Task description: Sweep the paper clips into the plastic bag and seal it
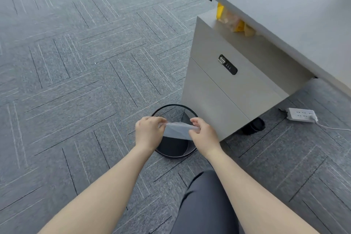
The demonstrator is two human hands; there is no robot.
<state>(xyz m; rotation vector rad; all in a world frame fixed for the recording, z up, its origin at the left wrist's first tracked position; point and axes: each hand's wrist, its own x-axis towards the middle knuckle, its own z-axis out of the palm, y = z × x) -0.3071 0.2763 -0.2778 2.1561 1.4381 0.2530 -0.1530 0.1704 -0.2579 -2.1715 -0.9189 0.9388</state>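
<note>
A small clear plastic bag (pixel 177 131) is stretched between both hands above a black mesh waste bin (pixel 171 153) on the carpet. My left hand (pixel 149 132) pinches the bag's left top corner. My right hand (pixel 203 134) pinches its right top corner. The bag hangs down between them, and I cannot tell what is inside it. No paper clips are visible.
A grey drawer cabinet (pixel 218 89) with a combination lock (pixel 227 64) stands right of the bin, under a grey desk (pixel 284 5). Yellow snack packets (pixel 233 22) lie on the cabinet. A white power strip (pixel 302 115) lies on the grey carpet at right. My dark trouser leg (pixel 205 205) shows below.
</note>
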